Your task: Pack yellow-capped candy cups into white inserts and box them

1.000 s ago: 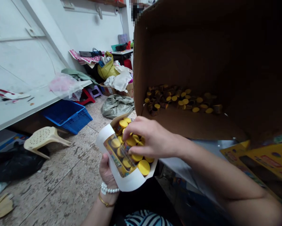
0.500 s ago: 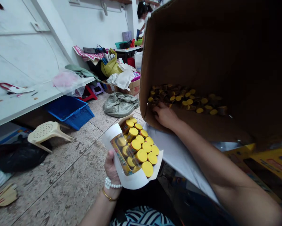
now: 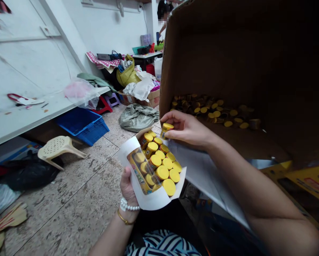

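Observation:
My left hand [image 3: 129, 186] grips an open white cardboard box [image 3: 155, 202] from its lower left side. The box is tilted, with a clear window in its flap, and holds several small tubs [image 3: 162, 172] with yellow lids. Between the thumb and fingers of my right hand [image 3: 184, 128] is one small yellow-lidded tub [image 3: 166, 130], just above the far edge of the white box. Behind that hand a large brown carton [image 3: 166, 81] lies on its side, mouth toward me. Many loose yellow-lidded tubs [image 3: 215, 110] are heaped on its shadowed floor.
A white bench [image 3: 28, 113] runs along the left wall, with a blue crate [image 3: 87, 126] under it and a cream stool [image 3: 59, 147] in front. A grey-green sack [image 3: 139, 117] lies on the floor. Yellow printed boxes [image 3: 306, 177] stand at right. Another person works far back.
My right hand has come out of the large carton with a tub and moved left to the white box. My left hand still holds the box in nearly the same place.

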Tool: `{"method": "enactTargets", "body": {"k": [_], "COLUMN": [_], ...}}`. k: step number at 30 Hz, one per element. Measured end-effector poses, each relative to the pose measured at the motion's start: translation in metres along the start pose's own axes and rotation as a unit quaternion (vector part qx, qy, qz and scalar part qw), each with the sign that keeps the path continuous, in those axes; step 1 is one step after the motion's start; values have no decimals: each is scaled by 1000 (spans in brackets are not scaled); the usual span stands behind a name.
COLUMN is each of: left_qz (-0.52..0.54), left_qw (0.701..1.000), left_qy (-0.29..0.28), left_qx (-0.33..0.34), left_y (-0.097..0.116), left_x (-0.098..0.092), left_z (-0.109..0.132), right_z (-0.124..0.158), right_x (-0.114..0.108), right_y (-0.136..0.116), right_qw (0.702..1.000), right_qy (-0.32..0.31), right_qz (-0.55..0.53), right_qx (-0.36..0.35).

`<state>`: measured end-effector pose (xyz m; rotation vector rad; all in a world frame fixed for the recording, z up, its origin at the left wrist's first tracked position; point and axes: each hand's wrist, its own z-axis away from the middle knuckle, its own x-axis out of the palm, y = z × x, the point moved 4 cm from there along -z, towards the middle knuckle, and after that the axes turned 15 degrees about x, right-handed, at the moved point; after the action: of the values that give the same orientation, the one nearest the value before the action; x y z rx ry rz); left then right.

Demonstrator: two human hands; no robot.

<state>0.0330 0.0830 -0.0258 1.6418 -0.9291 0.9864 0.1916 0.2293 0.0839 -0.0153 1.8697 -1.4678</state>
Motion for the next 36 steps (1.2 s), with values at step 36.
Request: {"method": "enactTargets", "body": {"k": [36], "left_qz": [56], "left_qw": [977], "left_qy": [-162], "left_qx": [-124], "left_y": [-23], "left_x": [9], "left_z": [6], "right_z": [-53], "right_x": [-20], "right_y": [94], "right_qw": [893], "right_qy": [213], "right_qz": [386], "right_qx": [88]}}
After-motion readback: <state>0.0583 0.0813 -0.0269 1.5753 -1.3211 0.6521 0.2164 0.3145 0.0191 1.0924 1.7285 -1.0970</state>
